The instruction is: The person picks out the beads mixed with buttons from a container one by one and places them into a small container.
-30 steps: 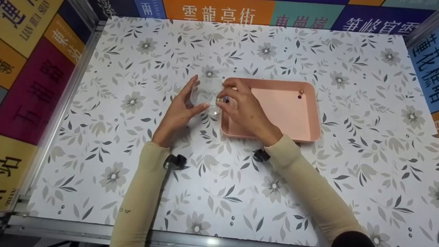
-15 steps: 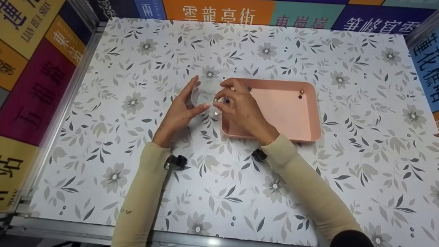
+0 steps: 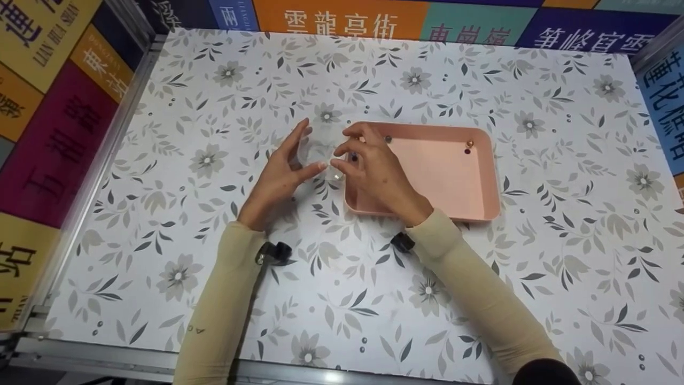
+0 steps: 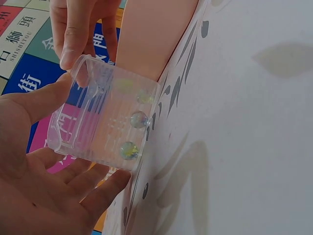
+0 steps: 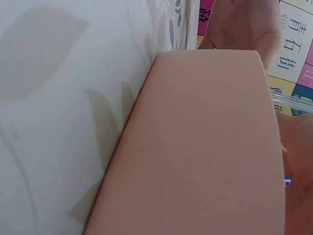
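Observation:
A clear ribbed plastic box (image 4: 83, 129) stands on the table, left of the pink tray. My left hand (image 3: 278, 174) holds it between thumb and fingers. At the bottom of the box, in the left wrist view, lie glass marbles, among them a yellow-streaked marble (image 4: 129, 151) and a greyish marble (image 4: 139, 119). A yellowish blur, perhaps another marble, shows inside higher up. Over the box's rim hovers my right hand (image 3: 382, 174), its thumb and index finger slightly apart with no marble visible between them. The right wrist view mostly shows the tray's outer wall.
The pink tray (image 3: 438, 182) sits under and beside my right hand. In it are a dark marble (image 3: 388, 138) near the back wall, a dark marble (image 3: 354, 157) at the left and a gold-coloured bead (image 3: 469, 143) at the right. Flower-patterned paper covers the table (image 3: 331, 299).
My right hand, pinching a marble, has moved slightly left from the tray's edge to over the box. The marble no longer shows at its fingertips. My left hand has stayed in place.

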### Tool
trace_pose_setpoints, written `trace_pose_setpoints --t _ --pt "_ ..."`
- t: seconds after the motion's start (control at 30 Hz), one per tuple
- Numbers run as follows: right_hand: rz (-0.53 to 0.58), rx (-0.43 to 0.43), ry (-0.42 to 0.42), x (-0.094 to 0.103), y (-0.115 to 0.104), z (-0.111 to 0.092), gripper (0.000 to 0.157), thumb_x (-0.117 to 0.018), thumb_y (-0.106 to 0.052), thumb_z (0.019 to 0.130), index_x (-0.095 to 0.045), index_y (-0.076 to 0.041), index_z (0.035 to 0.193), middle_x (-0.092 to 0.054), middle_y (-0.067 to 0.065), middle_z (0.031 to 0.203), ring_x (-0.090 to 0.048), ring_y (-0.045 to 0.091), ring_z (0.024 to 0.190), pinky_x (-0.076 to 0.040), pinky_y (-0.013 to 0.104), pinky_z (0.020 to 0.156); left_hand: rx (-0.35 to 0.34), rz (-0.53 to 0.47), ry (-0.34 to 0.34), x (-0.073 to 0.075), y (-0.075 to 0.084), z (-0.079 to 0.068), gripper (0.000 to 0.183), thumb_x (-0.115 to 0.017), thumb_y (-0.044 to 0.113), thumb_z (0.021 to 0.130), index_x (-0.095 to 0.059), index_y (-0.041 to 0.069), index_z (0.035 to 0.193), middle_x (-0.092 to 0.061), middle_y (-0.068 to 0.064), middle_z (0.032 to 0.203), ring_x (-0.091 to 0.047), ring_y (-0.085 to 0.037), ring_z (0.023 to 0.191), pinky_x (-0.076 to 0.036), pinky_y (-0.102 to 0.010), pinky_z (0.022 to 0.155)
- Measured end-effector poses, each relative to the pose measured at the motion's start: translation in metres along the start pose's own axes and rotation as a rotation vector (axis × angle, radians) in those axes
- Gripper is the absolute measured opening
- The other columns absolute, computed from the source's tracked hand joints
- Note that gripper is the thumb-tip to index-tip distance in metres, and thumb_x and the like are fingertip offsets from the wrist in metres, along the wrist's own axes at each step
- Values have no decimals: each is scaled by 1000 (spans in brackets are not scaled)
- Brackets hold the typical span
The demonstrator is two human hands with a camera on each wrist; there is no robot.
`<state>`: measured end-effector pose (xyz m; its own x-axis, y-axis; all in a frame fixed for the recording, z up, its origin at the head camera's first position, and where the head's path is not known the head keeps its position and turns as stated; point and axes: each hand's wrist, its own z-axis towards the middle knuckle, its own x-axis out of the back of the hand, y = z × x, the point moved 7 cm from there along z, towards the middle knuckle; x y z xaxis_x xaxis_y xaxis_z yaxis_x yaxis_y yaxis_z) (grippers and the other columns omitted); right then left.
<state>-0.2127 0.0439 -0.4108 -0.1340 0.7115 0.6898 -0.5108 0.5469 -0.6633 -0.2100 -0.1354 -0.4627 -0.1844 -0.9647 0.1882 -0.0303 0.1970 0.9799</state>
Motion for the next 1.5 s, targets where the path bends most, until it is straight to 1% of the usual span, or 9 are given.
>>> trace_pose_setpoints --t 0.2,0.33,0.47,0.67,0.87,0.97,1.1,1.3,1.5 --pt "-6 -3 3 0 0 -1 21 -75 -26 98 -78 -8 108 -57 11 141 -56 26 132 -49 39 112 -3 -22 -4 -1 0 1 93 -78 14 93 -24 31 167 -31 -2 172 -22 -20 163 -32 -41 131" --pt "-7 -6 4 0 0 -2 20 -74 -26 98 -78 -8 108 -56 11 141 -55 26 133 -49 39 112 2 -14 -7 -1 -1 3 93 -77 11 94 -23 26 168 -30 -5 173 -22 -22 163 -31 -45 131" --pt "-11 -13 3 0 1 -2 19 -74 -26 98 -78 -9 107 -57 10 142 -54 25 135 -48 40 113 5 11 -3 -1 1 2 92 -77 15 94 -22 28 167 -30 -4 173 -21 -21 163 -33 -46 130" --pt "-9 -24 -3 3 0 -2 18 -74 -25 98 -78 -9 107 -56 10 145 -51 24 137 -47 42 112 -18 14 -11 -1 3 0 92 -78 21 94 -23 34 166 -30 -2 173 -20 -20 163 -33 -44 130" --pt "2 -10 -1 5 1 -5 16 -75 -23 97 -77 -9 105 -55 10 145 -48 23 142 -45 41 117 -8 44 -5 0 2 -1 92 -80 27 93 -24 36 166 -32 2 172 -22 -18 163 -35 -45 128" --pt "3 7 7 6 1 -6 15 -76 -21 97 -77 -8 104 -55 11 144 -47 25 142 -44 43 119 -4 47 -2 0 1 0 93 -80 25 93 -23 35 166 -31 2 172 -22 -18 163 -37 -46 127" --pt "-7 26 18 7 1 -7 14 -75 -19 97 -77 -8 105 -56 11 142 -48 25 142 -44 42 120 -2 41 3 0 1 1 94 -80 21 93 -23 33 167 -30 1 173 -22 -19 163 -35 -46 128" --pt "-13 40 27 9 -1 -10 12 -75 -17 97 -77 -8 104 -57 11 141 -49 24 141 -45 42 119 6 48 6 -1 1 1 94 -80 20 93 -23 33 167 -30 1 173 -22 -19 163 -34 -46 129" --pt "33 69 50 17 -4 -12 13 -75 -16 97 -77 -5 104 -59 11 138 -49 25 141 -43 41 120 29 37 9 -2 1 -1 93 -80 23 93 -24 37 166 -29 1 173 -20 -19 163 -33 -43 130"
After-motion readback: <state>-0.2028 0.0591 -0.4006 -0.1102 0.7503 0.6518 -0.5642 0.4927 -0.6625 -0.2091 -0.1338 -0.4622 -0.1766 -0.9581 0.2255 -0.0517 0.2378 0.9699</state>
